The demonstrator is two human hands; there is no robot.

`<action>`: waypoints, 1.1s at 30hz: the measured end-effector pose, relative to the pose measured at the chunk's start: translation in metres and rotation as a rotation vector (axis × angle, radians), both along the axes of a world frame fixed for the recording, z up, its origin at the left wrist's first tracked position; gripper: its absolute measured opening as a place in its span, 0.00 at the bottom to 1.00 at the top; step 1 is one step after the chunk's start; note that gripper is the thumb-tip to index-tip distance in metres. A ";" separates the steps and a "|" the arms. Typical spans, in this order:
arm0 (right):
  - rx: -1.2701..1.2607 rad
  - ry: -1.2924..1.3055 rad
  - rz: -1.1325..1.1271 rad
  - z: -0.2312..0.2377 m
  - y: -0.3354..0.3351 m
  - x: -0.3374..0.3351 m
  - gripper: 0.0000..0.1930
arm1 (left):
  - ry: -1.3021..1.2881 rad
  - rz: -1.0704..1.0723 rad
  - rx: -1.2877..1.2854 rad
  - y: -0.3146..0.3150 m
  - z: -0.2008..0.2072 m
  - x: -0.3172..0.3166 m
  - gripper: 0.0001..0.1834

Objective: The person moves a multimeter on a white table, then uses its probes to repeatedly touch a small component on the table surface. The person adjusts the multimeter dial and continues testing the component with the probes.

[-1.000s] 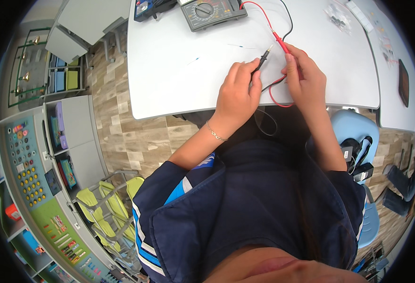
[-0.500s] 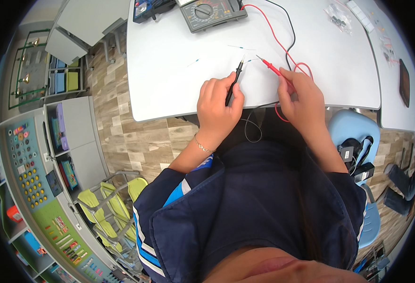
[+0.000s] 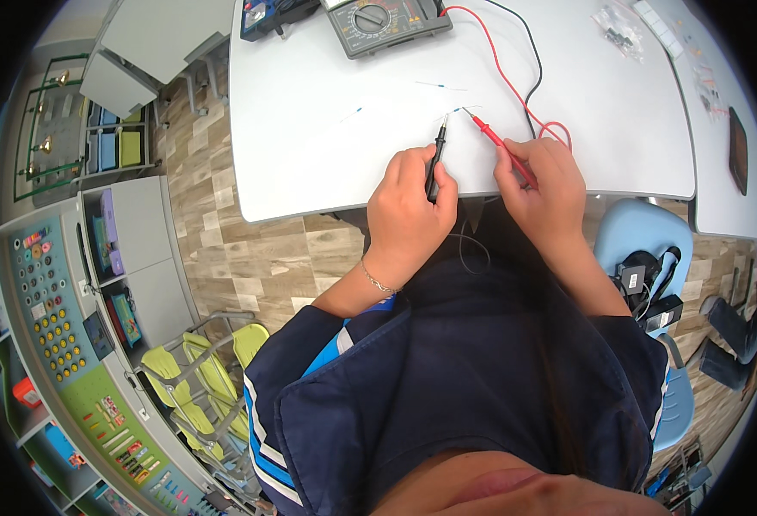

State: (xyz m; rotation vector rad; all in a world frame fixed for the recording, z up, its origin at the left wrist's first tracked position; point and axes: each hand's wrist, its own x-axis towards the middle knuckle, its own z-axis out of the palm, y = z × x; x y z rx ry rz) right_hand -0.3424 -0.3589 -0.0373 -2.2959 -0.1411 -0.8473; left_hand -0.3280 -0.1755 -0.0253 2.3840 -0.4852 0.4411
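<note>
In my left hand (image 3: 411, 199), closed, is a black test probe (image 3: 436, 162), its tip pointing away from me. My right hand (image 3: 544, 182) grips a red test probe (image 3: 492, 136), angled toward the far left. Both tips come down at or very near the leads of a small blue resistor (image 3: 457, 110) on the white table (image 3: 310, 163); whether they touch metal is too small to tell. Two more blue resistors lie apart, one resistor (image 3: 440, 85) farther away and another resistor (image 3: 359, 110) to the left. An analog multimeter (image 3: 378, 21) sits at the far side with red and black leads.
A blue box of parts (image 3: 267, 15) stands left of the meter. Clear bags of small components (image 3: 621, 34) lie far right, and a dark phone (image 3: 738, 153) rests on the adjoining table. A blue chair (image 3: 645, 236) holding black items is at my right.
My left hand has shifted slightly right and toward me with the black probe. The red probe has also come a little nearer, and both tips have moved in around the resistor.
</note>
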 end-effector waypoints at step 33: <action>-0.028 0.017 -0.013 0.000 0.003 0.002 0.06 | -0.005 -0.026 0.063 -0.003 0.001 0.001 0.11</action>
